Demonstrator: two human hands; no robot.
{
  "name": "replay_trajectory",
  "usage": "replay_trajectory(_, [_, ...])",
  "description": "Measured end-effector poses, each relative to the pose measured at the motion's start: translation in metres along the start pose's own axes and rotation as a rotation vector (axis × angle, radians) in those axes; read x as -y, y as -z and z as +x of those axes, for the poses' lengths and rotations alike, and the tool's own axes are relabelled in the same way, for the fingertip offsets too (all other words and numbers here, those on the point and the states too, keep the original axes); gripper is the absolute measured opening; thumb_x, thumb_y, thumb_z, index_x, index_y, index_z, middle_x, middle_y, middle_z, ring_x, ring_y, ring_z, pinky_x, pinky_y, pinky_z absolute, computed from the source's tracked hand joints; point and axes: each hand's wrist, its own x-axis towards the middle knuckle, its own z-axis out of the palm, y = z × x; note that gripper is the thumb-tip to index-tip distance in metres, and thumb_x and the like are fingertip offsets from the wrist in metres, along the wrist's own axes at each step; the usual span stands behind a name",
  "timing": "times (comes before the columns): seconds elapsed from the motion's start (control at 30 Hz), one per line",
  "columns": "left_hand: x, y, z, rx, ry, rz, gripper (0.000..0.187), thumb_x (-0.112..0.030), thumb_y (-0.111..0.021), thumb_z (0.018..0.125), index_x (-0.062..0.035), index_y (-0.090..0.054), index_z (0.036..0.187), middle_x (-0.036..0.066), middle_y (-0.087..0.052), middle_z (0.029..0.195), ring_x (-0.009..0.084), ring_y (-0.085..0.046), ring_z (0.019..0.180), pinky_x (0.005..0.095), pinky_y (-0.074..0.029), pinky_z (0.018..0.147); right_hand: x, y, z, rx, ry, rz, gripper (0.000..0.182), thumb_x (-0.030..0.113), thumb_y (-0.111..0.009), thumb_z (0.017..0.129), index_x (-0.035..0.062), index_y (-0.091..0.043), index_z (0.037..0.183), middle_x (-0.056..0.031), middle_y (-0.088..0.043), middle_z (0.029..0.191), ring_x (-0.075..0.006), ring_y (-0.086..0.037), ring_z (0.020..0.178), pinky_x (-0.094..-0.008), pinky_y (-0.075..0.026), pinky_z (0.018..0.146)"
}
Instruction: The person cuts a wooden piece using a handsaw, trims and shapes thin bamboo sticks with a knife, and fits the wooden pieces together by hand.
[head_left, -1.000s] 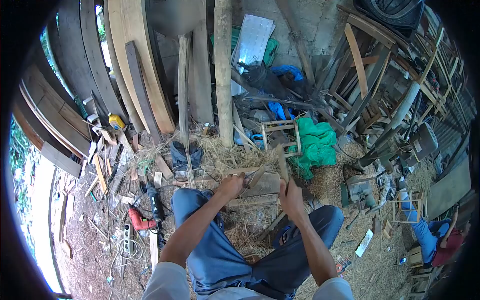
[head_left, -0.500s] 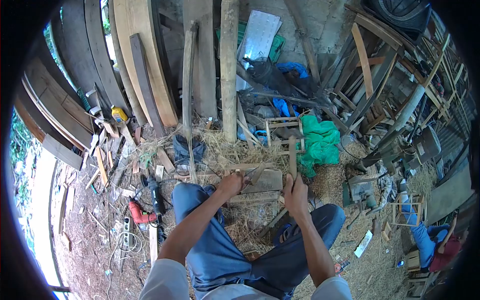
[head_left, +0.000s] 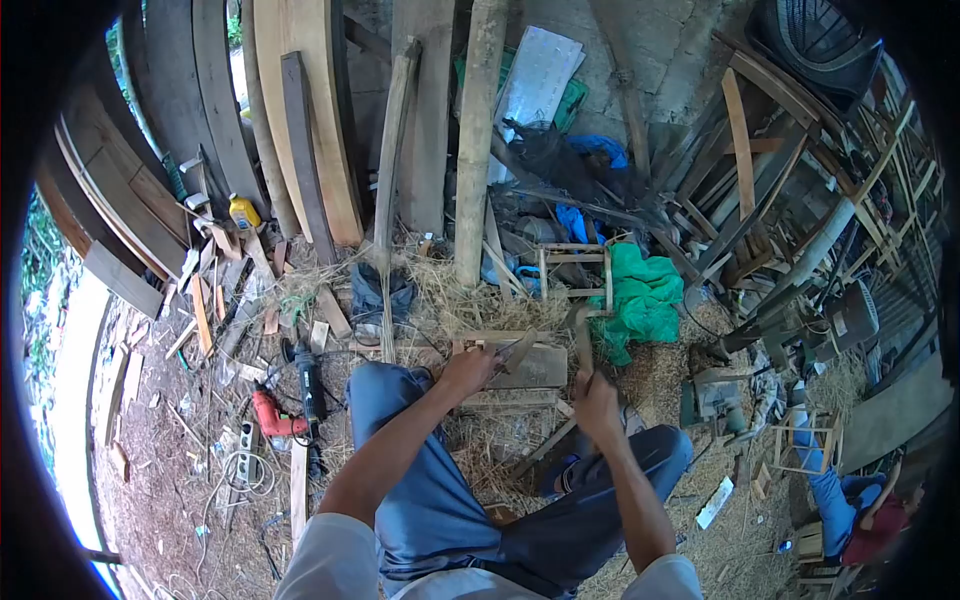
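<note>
My left hand [head_left: 468, 372] is closed on a short, thin, pale piece of wood [head_left: 519, 348]. A darker narrow strip lies along that piece, too small to make out. Beneath it is a low wooden block [head_left: 538, 368] between my knees. My right hand [head_left: 598, 408] grips the lower handle of a hammer [head_left: 584, 347], held upright to the right of the block with its head away from me. The fingers wrap the handle, and the head looks small and partly blurred.
Left of my knee lie a red power drill [head_left: 277, 415], a grey angle grinder [head_left: 309, 385] and a power strip [head_left: 248, 450] with a coiled cord. A green sheet [head_left: 640, 290] sits beyond the hammer. Planks [head_left: 320, 130] lean at the back; another person [head_left: 870, 520] sits far right.
The hammer has come down and slightly closer to me, and my right hand has lowered with it. My left hand stays nearly in place. The whole view has shifted slightly.
</note>
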Motion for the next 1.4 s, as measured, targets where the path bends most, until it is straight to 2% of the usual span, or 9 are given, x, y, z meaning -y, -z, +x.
replay_trajectory(0.13, [0.0, -0.002, 0.005, 0.056, -0.015, 0.04, 0.033, -0.022, -0.048, 0.093, 0.0084, -0.049, 0.106, 0.022, -0.06, 0.067, 0.0394, -0.062, 0.065, 0.0488, -0.048, 0.056, 0.04, 0.04, 0.022, -0.098, -0.043, 0.158, 0.033, 0.022, -0.046, 0.097, -0.0047, -0.046, 0.078, -0.0253, -0.05, 0.055, -0.0411, -0.054, 0.049, -0.0466, -0.036, 0.044])
replay_trajectory(0.23, [-0.003, -0.002, 0.004, 0.068, 0.001, 0.059, 0.033, -0.022, -0.047, 0.093, 0.0078, -0.048, 0.107, 0.023, -0.061, 0.069, 0.0396, -0.062, 0.066, 0.0484, -0.049, 0.057, -0.004, -0.018, 0.012, -0.174, 0.155, 0.07, 0.032, 0.023, -0.045, 0.098, -0.0032, -0.046, 0.079, -0.0225, -0.048, 0.053, -0.0352, -0.05, 0.042, -0.0449, -0.034, 0.041])
replay_trajectory(0.43, [-0.003, -0.004, 0.002, 0.028, -0.005, 0.054, 0.034, -0.026, -0.045, 0.095, 0.0061, -0.048, 0.105, 0.023, -0.06, 0.069, 0.0394, -0.062, 0.066, 0.0485, -0.05, 0.058, -0.023, -0.035, -0.001, 0.118, 0.066, 0.054, 0.032, 0.024, -0.043, 0.098, -0.0046, -0.049, 0.084, -0.0202, -0.048, 0.052, -0.0302, -0.048, 0.039, -0.0452, -0.035, 0.041])
replay_trajectory(0.63, [0.008, -0.018, 0.005, 0.081, 0.006, 0.086, 0.035, -0.029, -0.044, 0.095, 0.0047, -0.049, 0.103, 0.021, -0.06, 0.068, 0.0386, -0.062, 0.064, 0.0479, -0.05, 0.056, 0.027, 0.007, 0.007, -0.076, -0.077, 0.269, 0.031, 0.024, -0.046, 0.097, -0.005, -0.049, 0.086, -0.0267, -0.054, 0.059, -0.0455, -0.055, 0.055, -0.0475, -0.039, 0.047])
replay_trajectory(0.77, [0.001, -0.012, 0.004, -0.015, -0.017, 0.045, 0.033, -0.029, -0.046, 0.094, 0.0033, -0.051, 0.098, 0.02, -0.061, 0.067, 0.0379, -0.063, 0.064, 0.0475, -0.051, 0.055, -0.042, -0.05, -0.004, 0.059, 0.118, -0.092, 0.034, 0.025, -0.045, 0.097, -0.006, -0.049, 0.086, -0.0242, -0.054, 0.056, -0.0415, -0.055, 0.049, -0.0464, -0.038, 0.044])
replay_trajectory(1.03, [0.005, -0.021, 0.001, 0.06, 0.008, 0.07, 0.031, -0.027, -0.044, 0.095, 0.0027, -0.048, 0.101, 0.022, -0.061, 0.072, 0.0404, -0.062, 0.065, 0.0486, -0.05, 0.054, 0.034, 0.02, 0.015, -0.116, -0.018, 0.294, 0.033, 0.024, -0.045, 0.097, -0.0062, -0.049, 0.083, -0.0171, -0.048, 0.051, -0.0329, -0.044, 0.037, -0.04, -0.029, 0.037])
replay_trajectory(1.2, [-0.001, -0.012, 0.001, 0.044, 0.003, 0.085, 0.031, -0.026, -0.042, 0.095, 0.0029, -0.047, 0.105, 0.021, -0.061, 0.072, 0.0397, -0.062, 0.065, 0.0479, -0.05, 0.055, -0.056, -0.066, -0.006, 0.062, 0.198, 0.048, 0.034, 0.024, -0.043, 0.098, -0.0066, -0.048, 0.084, -0.0208, -0.049, 0.051, -0.0388, -0.045, 0.038, -0.0461, -0.034, 0.038])
replay_trajectory(1.3, [0.001, -0.008, -0.002, 0.099, 0.044, 0.038, 0.031, -0.026, -0.041, 0.095, 0.0029, -0.048, 0.104, 0.022, -0.061, 0.072, 0.0393, -0.063, 0.065, 0.0481, -0.05, 0.055, -0.03, -0.046, -0.008, 0.22, -0.011, 0.127, 0.033, 0.023, -0.046, 0.096, -0.0064, -0.048, 0.082, -0.0242, -0.05, 0.053, -0.0423, -0.048, 0.042, -0.0483, -0.034, 0.04])
replay_trajectory(1.4, [0.004, -0.017, -0.004, 0.049, 0.006, 0.078, 0.03, -0.025, -0.042, 0.095, 0.0038, -0.048, 0.103, 0.022, -0.061, 0.071, 0.0388, -0.063, 0.067, 0.0481, -0.05, 0.055, -0.012, -0.029, 0.001, 0.07, 0.034, 0.157, 0.035, 0.025, -0.046, 0.096, -0.0068, -0.048, 0.081, -0.0246, -0.05, 0.053, -0.0436, -0.05, 0.046, -0.0481, -0.035, 0.042])
